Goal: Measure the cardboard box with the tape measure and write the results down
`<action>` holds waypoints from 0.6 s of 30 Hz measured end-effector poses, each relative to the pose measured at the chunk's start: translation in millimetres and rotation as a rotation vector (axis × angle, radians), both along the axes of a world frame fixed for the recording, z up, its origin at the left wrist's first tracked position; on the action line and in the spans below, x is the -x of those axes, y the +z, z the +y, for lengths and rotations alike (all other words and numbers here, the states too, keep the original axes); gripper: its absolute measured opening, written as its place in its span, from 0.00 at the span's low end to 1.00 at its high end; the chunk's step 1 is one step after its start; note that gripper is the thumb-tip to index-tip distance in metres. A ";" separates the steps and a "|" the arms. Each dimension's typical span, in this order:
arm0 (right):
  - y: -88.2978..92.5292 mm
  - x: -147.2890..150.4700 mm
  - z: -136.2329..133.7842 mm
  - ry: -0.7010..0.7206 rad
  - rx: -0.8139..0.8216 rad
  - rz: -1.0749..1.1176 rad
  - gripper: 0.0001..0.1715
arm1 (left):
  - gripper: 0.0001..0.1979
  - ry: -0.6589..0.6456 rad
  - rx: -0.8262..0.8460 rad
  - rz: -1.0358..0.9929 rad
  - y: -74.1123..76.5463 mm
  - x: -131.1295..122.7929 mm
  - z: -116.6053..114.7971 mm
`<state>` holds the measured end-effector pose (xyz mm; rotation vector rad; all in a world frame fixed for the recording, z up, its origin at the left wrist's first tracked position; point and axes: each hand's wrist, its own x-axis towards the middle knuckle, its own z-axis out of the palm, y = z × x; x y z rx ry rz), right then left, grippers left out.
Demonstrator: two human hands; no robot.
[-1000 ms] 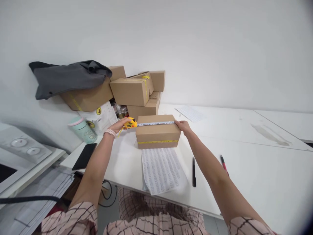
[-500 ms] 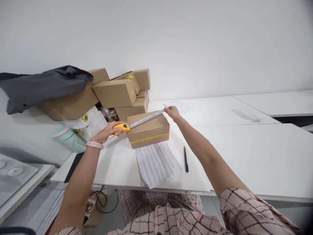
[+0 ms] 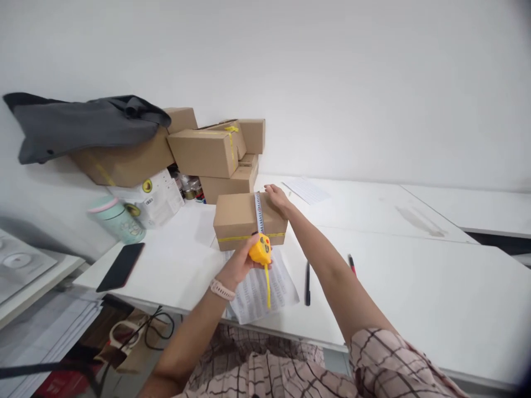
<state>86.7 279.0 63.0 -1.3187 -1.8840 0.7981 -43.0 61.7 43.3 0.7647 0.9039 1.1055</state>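
My left hand is closed around a yellow tape measure just in front of a cardboard box. A yellow strap dangles from the case over printed sheets. The silver blade runs from the case across the box top to its far edge. At that far edge, my right hand bends its fingers beside the blade's end. Its fingertips are partly hidden, and whether they pinch the blade cannot be made out. Yellow tape marked like a ruler lies along the box's front.
Cardboard boxes are stacked at the back left, with a dark grey bag on top. A mint tumbler and a phone are at left. A black pen, a red-and-black pen and a paper sheet lie on the right.
The blade has swung from lying along the box's length to across its width. My left hand brought the case right and toward me; my right hand shifted slightly left along the far edge.
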 end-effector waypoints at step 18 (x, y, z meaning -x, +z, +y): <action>-15.5 33.4 27.5 0.066 -0.077 -0.458 0.42 | 0.22 0.057 0.035 0.025 -0.4 8.0 33.3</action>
